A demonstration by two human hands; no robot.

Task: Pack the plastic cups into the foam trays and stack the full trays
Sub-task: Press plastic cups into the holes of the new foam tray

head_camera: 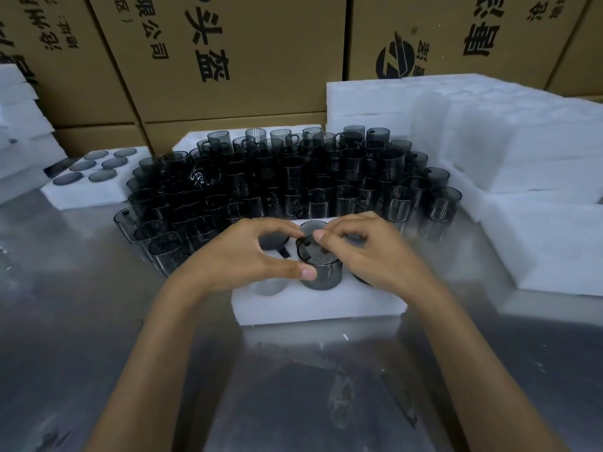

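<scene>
Both hands steady one smoky plastic cup (320,265) over the middle pocket of the near foam tray (321,305) on the desk (98,321). The left hand (241,256) pinches its wall between thumb and forefinger; the right hand (368,252) grips its rim, apparently to guide it squarely down. Loose cups (293,177) crowd just behind, within easy reach; a filled tray (94,187) lies aside at left.

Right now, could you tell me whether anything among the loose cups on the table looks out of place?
Yes: one smoky plastic cup at the left rear of the cluster of cups lies tipped on its side, mouth toward the camera, while its neighbours stand upright. No spill or visible damage elsewhere.
</scene>
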